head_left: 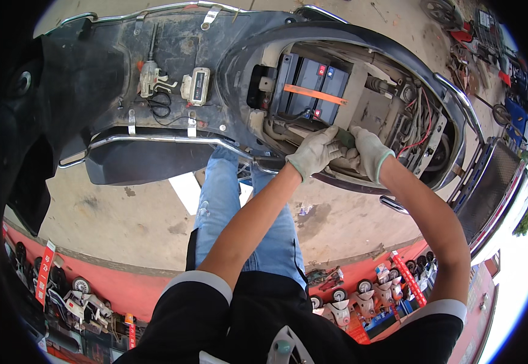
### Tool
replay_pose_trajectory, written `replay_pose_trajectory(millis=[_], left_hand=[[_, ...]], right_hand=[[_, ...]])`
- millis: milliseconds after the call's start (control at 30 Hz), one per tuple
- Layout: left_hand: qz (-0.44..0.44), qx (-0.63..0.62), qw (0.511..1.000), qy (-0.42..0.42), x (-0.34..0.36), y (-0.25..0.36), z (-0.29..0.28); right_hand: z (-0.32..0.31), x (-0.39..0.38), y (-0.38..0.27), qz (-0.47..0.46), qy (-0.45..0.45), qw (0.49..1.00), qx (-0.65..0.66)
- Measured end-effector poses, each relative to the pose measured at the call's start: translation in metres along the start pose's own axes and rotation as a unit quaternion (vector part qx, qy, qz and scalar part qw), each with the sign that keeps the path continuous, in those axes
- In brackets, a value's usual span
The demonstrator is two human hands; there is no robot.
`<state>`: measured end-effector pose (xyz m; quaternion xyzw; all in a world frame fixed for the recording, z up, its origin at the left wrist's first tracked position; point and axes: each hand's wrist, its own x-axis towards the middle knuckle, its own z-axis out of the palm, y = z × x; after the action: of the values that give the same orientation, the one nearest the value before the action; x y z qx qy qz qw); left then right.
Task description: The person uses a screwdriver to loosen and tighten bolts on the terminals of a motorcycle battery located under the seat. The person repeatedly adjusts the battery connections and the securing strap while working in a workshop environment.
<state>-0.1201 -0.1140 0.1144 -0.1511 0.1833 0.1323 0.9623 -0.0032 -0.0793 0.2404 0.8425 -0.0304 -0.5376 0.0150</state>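
green-handled tool sits between both gloved hands at the near rim of the open scooter compartment, just in front of the black battery pack. left hand is closed over the handle's near end, fingers curled on top; right hand is closed around the other end, thumb side toward the left hand. both hands touch each other and the tool. what the tool's working end bears on cannot be told; it is hidden under the gloves.

observations: an orange strap runs across the battery pack. red wires and grey cabling lie loose to the right of the hands, near the right hand's knuckles. the raised seat underside lies to the left, well apart from the work.

assessment: a two-handed hold suits a stubborn fitting. good practice would be to keep the tool square to the part, press steadily and not jerk, and keep the right wrist clear of the red wires so nothing snags or pulls. footing looks stable, with the legs directly below the work.
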Motion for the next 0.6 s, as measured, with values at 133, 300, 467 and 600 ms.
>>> replay_pose_trajectory(millis=[133, 300, 467, 600], left_hand=[[0.000, -0.010, 0.992, 0.124, 0.005, -0.004, -0.001], [0.004, -0.059, 0.987, 0.152, 0.005, -0.002, 0.006], [0.001, -0.049, 0.989, 0.136, 0.001, 0.003, 0.007], [0.016, -0.092, 0.984, 0.149, 0.005, 0.000, 0.010]], right_hand=[[0.006, -0.008, 0.003, -0.230, 0.080, 0.847, -0.472], [0.015, 0.013, 0.015, -0.163, 0.019, 0.956, -0.243], [0.011, -0.003, -0.002, -0.179, 0.040, 0.898, -0.399], [0.018, -0.017, 0.006, -0.323, 0.159, 0.671, -0.648]])
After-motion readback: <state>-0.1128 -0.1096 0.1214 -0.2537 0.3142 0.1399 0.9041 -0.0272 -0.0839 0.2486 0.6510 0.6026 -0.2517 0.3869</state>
